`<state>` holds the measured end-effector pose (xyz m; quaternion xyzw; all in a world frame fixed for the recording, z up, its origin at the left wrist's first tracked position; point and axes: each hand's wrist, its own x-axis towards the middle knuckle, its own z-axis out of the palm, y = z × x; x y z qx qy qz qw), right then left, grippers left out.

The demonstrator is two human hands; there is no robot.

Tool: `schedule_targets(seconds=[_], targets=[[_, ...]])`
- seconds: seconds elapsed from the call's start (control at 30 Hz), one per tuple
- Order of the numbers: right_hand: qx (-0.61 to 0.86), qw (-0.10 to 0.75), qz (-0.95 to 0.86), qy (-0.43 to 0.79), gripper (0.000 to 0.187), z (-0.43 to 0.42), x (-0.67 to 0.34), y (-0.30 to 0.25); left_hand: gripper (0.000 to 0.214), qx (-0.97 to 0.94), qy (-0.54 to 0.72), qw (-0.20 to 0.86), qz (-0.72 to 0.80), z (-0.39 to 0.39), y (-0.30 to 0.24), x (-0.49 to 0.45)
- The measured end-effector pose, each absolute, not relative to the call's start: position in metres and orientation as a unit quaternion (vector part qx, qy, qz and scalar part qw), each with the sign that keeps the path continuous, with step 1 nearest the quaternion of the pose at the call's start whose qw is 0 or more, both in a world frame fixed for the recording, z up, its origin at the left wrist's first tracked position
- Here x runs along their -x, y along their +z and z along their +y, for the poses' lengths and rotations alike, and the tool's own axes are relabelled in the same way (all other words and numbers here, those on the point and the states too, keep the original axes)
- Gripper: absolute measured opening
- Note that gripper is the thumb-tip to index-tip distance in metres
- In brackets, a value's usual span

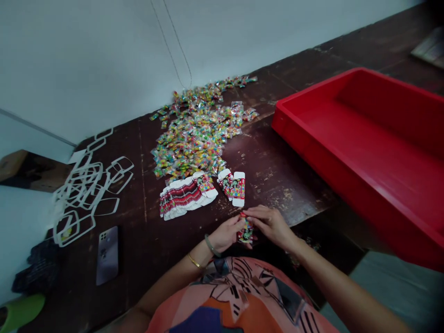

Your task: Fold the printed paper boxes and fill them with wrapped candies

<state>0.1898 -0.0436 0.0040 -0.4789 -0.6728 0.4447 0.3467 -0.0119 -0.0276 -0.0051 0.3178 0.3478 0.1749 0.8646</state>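
Note:
Both my hands meet at the near edge of a dark wooden table (277, 171). My left hand (225, 233) and my right hand (268, 224) are closed round a small printed paper box (246, 233) between them. Just beyond lies a fanned stack of flat box blanks (185, 196), red, black and white. Two more folded boxes (234, 186) lie beside it. Behind these spreads a heap of small colourful sachets (199, 129).
A large red plastic tray (364, 138) sits on the right. White card offcut frames (86, 189) lie at the left, with a phone (107, 253) face down near them. A green object (21, 311) and dark cloth (38, 270) are at the far left. A white wall backs the table.

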Motion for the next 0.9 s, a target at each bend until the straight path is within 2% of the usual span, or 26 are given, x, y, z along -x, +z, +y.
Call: schedule_targets(seconds=[0.1,0.17,0.33,0.43,0.53,0.6,0.67,0.77,0.9], targets=[[0.472,0.266,-0.695,0.474,0.024,-0.039,-0.227,0.013,0.048,-0.365,0.176,0.836,0.371,-0.019,0.001,0.016],[0.496,0.237,-0.715,0.433,0.025,-0.023,-0.234,0.012,0.045,-0.397,0.211,0.783,0.429,-0.006,0.002,0.024],[0.666,0.335,-0.619,0.248,0.039,0.039,-0.177,-0.014,0.039,-0.412,0.270,0.707,0.507,0.017,-0.002,0.036],[0.646,0.393,-0.572,0.318,0.035,0.056,-0.148,-0.021,0.041,-0.470,0.301,0.642,0.525,0.020,0.004,0.037],[0.579,0.406,-0.575,0.411,0.036,0.043,-0.140,-0.014,0.055,-0.535,0.343,0.578,0.512,0.020,0.014,0.034],[0.547,0.419,-0.601,0.404,0.032,0.026,-0.139,-0.006,0.052,-0.535,0.330,0.614,0.478,0.019,0.017,0.029],[0.547,0.436,-0.637,0.325,0.023,0.012,-0.140,0.002,0.039,-0.481,0.310,0.676,0.464,0.017,0.017,0.024],[0.516,0.397,-0.730,0.208,0.027,0.003,-0.144,0.011,0.028,-0.400,0.253,0.756,0.452,0.013,0.018,0.022],[0.419,0.329,-0.803,0.269,0.016,0.001,-0.155,0.021,0.028,-0.396,0.148,0.817,0.392,0.008,0.021,0.027]])
